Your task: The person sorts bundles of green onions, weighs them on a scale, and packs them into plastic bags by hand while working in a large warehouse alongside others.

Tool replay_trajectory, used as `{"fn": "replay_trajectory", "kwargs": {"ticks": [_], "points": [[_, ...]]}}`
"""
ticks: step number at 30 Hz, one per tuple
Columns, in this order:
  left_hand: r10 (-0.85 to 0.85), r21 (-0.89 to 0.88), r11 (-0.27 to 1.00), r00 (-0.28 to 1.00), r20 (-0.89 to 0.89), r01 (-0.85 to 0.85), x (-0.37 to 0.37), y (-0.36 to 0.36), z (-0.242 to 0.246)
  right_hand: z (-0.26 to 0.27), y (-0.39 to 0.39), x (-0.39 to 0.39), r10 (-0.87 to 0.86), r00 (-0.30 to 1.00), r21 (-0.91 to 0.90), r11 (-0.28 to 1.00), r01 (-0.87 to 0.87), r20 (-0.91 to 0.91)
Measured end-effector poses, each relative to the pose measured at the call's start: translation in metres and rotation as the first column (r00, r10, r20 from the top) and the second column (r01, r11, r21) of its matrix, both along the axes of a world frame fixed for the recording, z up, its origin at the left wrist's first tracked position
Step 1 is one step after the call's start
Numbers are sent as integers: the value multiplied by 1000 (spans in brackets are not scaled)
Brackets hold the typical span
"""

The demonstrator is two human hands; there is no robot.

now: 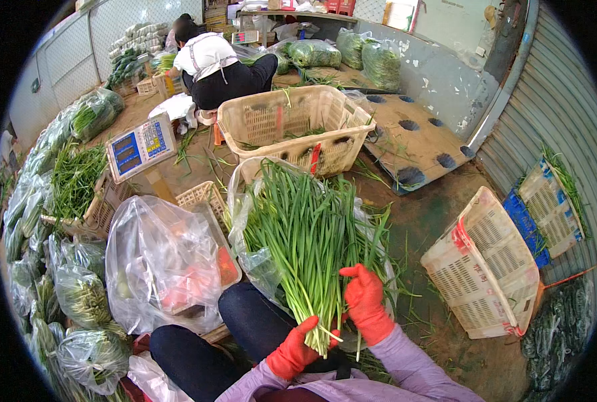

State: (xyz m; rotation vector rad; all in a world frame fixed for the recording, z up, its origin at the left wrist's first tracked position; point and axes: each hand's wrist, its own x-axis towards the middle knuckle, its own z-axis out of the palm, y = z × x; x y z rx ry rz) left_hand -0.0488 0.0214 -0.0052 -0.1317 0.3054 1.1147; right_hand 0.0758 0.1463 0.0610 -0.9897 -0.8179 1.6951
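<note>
A large bunch of long green garlic chives (303, 236) lies before me, pale stem ends towards my lap. My left hand (296, 349), in a red glove, is wrapped around the stem ends. My right hand (365, 299), gloved the same way, is beside the bunch on its right, index finger pointing left at the stems. Whether its fingers grip a stem cannot be made out. Under and around the leaves spreads a clear plastic bag (238, 221), with more loose leaves along its right side.
Behind the chives stands a cream plastic crate (298, 145) with leaf scraps inside. At left are a digital scale display (142, 145), a clear bag (163, 261) and bagged greens (82, 296). A tilted crate (484, 266) stands right. A person (210, 65) crouches at the back.
</note>
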Motion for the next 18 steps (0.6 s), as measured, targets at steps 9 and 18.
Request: {"fn": "replay_trajectory", "kwargs": {"ticks": [9,18], "points": [[41,278,954,862,-506,117,-3,-6,26,5,-75,-16,235,917,228,921,-316,322],[89,114,991,979,-185,-69,-2,-7,-3,-12,-92,3,272,868,263,877,-401,416]]}}
